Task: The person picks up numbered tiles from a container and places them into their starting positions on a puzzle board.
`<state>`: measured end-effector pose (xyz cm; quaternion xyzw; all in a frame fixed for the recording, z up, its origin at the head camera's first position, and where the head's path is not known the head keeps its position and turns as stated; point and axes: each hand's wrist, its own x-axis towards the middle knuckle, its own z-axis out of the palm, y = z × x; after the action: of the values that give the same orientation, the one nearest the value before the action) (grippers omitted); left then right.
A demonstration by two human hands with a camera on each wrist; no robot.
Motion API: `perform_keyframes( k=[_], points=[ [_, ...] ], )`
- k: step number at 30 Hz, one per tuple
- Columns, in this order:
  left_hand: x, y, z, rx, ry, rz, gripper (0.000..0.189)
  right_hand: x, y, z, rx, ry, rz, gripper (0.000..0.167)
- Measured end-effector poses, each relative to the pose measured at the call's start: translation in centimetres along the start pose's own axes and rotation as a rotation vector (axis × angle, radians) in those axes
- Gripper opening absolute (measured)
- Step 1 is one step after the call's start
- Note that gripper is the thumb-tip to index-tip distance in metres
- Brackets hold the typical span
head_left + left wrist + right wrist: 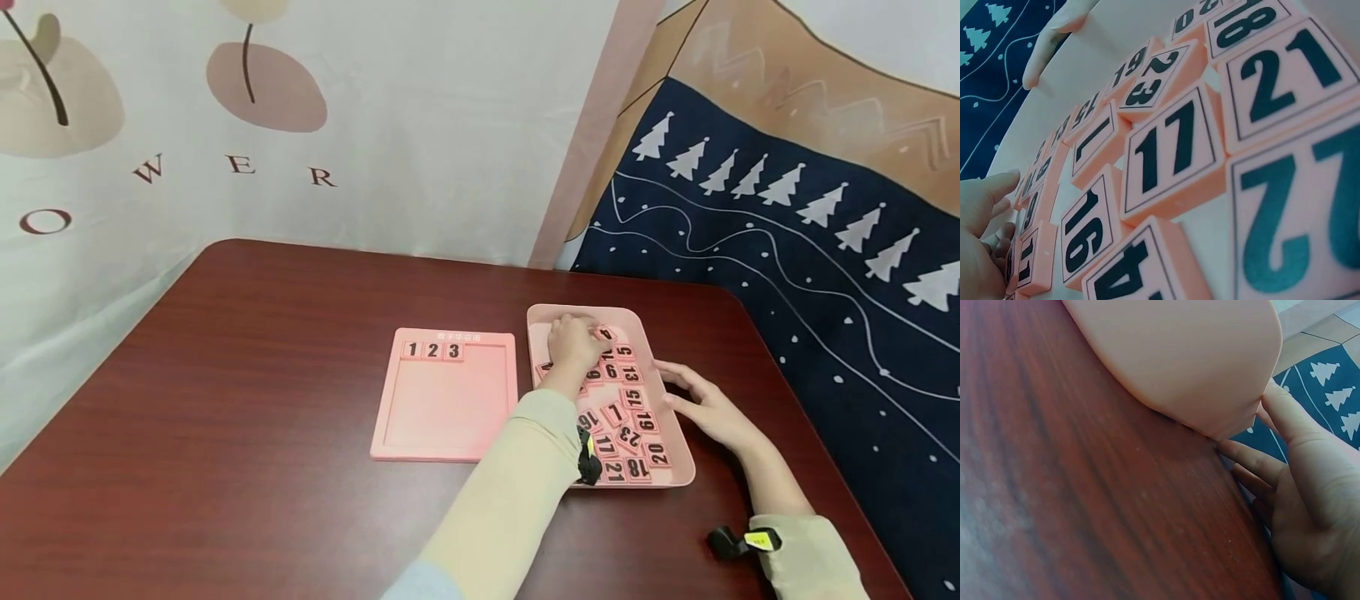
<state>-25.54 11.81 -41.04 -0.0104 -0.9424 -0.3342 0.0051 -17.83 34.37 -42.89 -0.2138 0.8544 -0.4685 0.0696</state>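
Note:
My left hand (573, 342) reaches into the far end of a pink tray (682, 467) holding several number tiles. Its thumb and index finger pinch the number 4 tile (606, 333), partly covered by the fingers. In the left wrist view, the hand (985, 215) is beside the number 11 tile (1036, 256), its fingertips partly hidden. My right hand (705, 406) rests against the tray's right side from outside. The right wrist view shows its straight thumb (1282, 409) at the rim and its fingers low at the tray's wall (1210, 381).
A square pink board (442, 404) lies left of the tray, with tiles 1 (412, 350), 2 (432, 351) and 3 (453, 351) along its upper left edge. Both stand on a brown wooden table (247, 417). Printed cloths (450, 125) hang behind and to the right.

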Motion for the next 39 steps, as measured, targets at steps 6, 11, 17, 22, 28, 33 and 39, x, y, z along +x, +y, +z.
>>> perform_keyframes(
  k=[6,11,17,22,28,33,39],
  points=[
    [-0.1,-0.1,0.4,0.084,-0.023,-0.021,0.039,-0.1,0.2,0.3,0.011,-0.007,-0.003,0.052],
    [0.2,-0.1,1.0,0.093,-0.004,-0.042,0.036,-0.2,0.3,0.3,0.018,0.000,-0.007,0.052],
    [0.3,0.6,1.2,0.133,0.016,-0.128,0.027,-0.2,0.3,0.3,0.014,0.005,-0.017,0.052],
    [0.6,1.2,1.0,0.159,0.042,-0.185,0.026,0.1,0.2,0.2,0.011,0.010,-0.035,0.052],
    [0.5,1.6,0.7,0.179,0.071,-0.214,0.028,0.3,0.2,0.2,0.030,0.007,-0.061,0.052],
    [0.4,1.6,0.6,0.168,0.073,-0.207,0.024,0.2,0.2,0.3,0.037,0.009,-0.058,0.052],
    [0.4,1.1,0.9,0.145,0.077,-0.149,0.025,0.1,0.3,0.0,0.023,0.016,-0.036,0.052]
  ],
)
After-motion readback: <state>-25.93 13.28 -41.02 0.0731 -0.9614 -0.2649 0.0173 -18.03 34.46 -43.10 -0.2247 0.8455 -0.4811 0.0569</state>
